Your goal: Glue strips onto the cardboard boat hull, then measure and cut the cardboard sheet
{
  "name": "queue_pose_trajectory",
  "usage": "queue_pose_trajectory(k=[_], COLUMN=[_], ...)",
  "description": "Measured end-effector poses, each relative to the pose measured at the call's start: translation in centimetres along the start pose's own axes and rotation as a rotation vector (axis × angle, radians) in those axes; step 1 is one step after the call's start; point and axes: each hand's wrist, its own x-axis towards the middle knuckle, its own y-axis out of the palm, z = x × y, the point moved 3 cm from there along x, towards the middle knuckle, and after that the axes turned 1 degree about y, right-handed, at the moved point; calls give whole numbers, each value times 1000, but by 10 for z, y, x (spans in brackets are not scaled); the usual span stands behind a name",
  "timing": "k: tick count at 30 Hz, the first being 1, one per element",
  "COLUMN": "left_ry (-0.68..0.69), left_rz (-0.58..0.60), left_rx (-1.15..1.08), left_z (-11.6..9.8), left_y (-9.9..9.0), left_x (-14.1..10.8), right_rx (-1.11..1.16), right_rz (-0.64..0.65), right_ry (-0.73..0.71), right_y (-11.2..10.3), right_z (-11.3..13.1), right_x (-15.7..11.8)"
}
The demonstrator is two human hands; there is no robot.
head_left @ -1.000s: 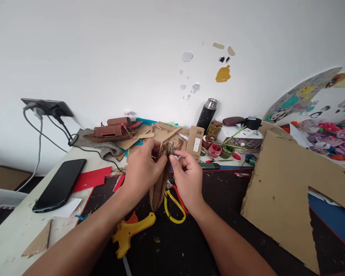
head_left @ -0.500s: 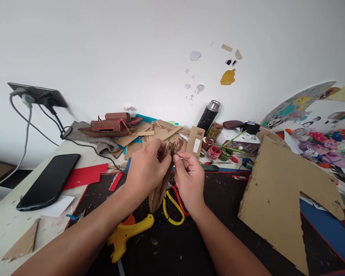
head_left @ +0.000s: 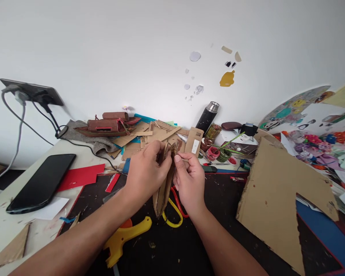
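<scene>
Between my hands is a narrow, boat-shaped cardboard piece [head_left: 161,197] with raised sides, its pointed end hanging down toward me. My left hand [head_left: 148,168] is closed around its upper part. With thumb and forefinger pinched, my right hand [head_left: 189,176] grips the right edge near the far end; my fingers cover the exact spot. Below lie scissors [head_left: 174,218] with yellow and red handles, partly behind the cardboard. A yellow glue gun [head_left: 123,237] rests on the dark mat [head_left: 166,253] under my left forearm.
A big cardboard sheet [head_left: 276,199] lies at right. To the left are a black phone [head_left: 43,182] and red paper [head_left: 82,176]. Along the wall stand brown model boats [head_left: 106,126], cardboard scraps [head_left: 161,132], a black thermos [head_left: 207,117] and paint jars [head_left: 212,152].
The lower tip of the cardboard piece has shifted slightly right and swung so more of its inside shows. Both hands keep their hold. The view has shifted slightly.
</scene>
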Motion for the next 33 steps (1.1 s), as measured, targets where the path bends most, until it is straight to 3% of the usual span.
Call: queue_pose_trajectory(k=[18, 33], left_ry=[29, 42], left_rz=[-30, -20], left_rx=[-2, 29], left_z=[-4, -3], left_y=[-2, -4], left_x=[-2, -1], right_rx=[81, 46], right_rz=[10, 47], right_ry=[83, 36], right_y=[0, 0], right_z=[-2, -4], right_x=[2, 3])
